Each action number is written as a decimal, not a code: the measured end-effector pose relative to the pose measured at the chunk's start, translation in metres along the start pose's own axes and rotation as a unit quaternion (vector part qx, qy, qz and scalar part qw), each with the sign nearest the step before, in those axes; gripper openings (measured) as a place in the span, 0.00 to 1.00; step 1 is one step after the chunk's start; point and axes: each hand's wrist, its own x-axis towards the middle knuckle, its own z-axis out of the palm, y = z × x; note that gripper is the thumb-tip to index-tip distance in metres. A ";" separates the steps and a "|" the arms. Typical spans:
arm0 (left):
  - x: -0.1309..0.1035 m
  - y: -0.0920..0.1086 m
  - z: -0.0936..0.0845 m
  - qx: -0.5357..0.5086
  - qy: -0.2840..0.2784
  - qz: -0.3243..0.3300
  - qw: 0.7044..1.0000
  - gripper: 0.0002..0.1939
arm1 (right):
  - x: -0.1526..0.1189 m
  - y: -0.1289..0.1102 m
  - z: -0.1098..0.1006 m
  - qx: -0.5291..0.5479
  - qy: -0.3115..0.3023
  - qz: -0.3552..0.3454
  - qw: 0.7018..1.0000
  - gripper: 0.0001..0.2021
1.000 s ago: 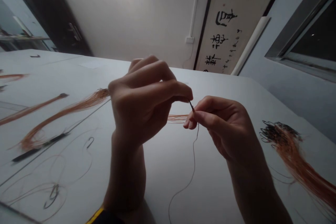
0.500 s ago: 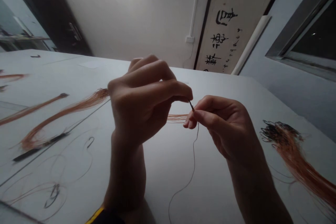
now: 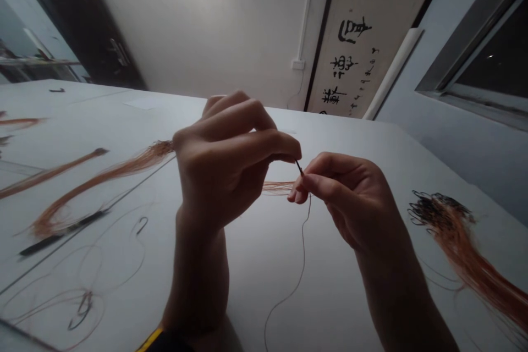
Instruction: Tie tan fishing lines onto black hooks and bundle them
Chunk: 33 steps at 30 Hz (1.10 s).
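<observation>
Over the white table (image 3: 256,286), my two hands meet at a small dark fish hook (image 3: 299,167). My left hand (image 3: 231,159) pinches its upper end between thumb and forefinger, hiding the bend. The lower end of the shank is pinched in my right hand (image 3: 350,195), together with a thin fishing line (image 3: 304,253). That line hangs below my right fingers and curves down toward the front edge of the view. Behind the hands, several orange strands (image 3: 278,188) run across the gap between them; their ends are hidden.
At right lies a thick bundle of orange lines with black hooks (image 3: 441,212). More orange bundles (image 3: 99,173) lie at left, by a dark strip (image 3: 61,234). Nearer are a loose hook (image 3: 142,225) and tangled line with hooks (image 3: 84,308). A wall (image 3: 206,38) stands behind the table.
The view has shifted very slightly. Both hands keep almost the same pose and pinch on the hook, and the hanging line has barely swayed.
</observation>
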 end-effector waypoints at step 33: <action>-0.003 -0.004 0.020 -0.030 -0.268 -0.165 0.949 0.08 | 0.020 0.008 -0.043 -0.308 -0.002 -0.067 0.949 0.05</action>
